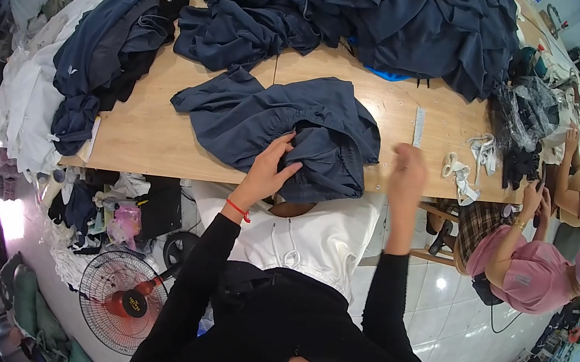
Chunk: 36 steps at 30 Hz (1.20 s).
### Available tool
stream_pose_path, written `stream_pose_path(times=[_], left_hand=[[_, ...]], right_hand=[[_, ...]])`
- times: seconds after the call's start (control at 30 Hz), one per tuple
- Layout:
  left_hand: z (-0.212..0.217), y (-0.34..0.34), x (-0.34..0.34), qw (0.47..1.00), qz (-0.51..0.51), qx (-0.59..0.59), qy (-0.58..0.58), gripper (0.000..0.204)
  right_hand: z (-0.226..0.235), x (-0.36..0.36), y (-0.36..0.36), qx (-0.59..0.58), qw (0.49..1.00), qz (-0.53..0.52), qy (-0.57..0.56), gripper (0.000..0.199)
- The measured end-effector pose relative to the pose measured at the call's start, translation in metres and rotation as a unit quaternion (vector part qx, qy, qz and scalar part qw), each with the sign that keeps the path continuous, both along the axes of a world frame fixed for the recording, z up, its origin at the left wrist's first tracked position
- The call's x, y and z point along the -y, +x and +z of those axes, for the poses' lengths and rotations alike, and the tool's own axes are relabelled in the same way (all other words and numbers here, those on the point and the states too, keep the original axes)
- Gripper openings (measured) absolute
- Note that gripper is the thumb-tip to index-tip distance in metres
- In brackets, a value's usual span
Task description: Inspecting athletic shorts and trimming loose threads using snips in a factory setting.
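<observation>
A dark navy garment with a gathered elastic edge lies bunched on the wooden table in front of me. My left hand, with a red string bracelet at the wrist, rests on its near side by the gathered opening. The thumb and fingers there are spread apart, touching the cloth. My right hand is raised just right of the garment, apart from it. Motion smears its fingers, which look curled; whether anything small is in them does not show. A pale ruler-like strip lies on the table just beyond that hand.
Large heaps of navy garments cover the table's far side. More dark clothes and white cloth are piled left. White strips and clear plastic lie right. Below left stands a fan. A person in pink works at right.
</observation>
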<state>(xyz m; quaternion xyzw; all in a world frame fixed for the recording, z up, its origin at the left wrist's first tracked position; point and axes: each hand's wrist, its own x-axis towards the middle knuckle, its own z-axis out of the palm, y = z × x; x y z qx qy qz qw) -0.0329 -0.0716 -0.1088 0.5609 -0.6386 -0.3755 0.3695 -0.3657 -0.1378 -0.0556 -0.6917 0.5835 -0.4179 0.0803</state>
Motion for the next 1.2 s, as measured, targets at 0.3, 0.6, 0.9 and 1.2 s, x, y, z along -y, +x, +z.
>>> stream_pose_path(times=[0.3, 0.6, 0.9, 1.2], left_hand=[[0.023, 0.012, -0.019, 0.989, -0.083, 0.104, -0.070, 0.050], [0.088, 0.041, -0.002, 0.967, 0.096, 0.214, -0.100, 0.054], [0.058, -0.031, 0.014, 0.978, -0.001, 0.108, -0.180, 0.039], [0.019, -0.007, 0.023, 0.932, 0.142, 0.323, -0.078, 0.064]], right_hand=[[-0.004, 0.011, 0.062, 0.332, 0.913, 0.041, 0.234, 0.030], [0.026, 0.045, -0.006, 0.373, 0.900, -0.034, 0.223, 0.031], [0.005, -0.023, 0.043, 0.110, 0.990, 0.047, 0.081, 0.021], [-0.025, -0.025, 0.012, 0.505, 0.779, -0.051, 0.368, 0.014]])
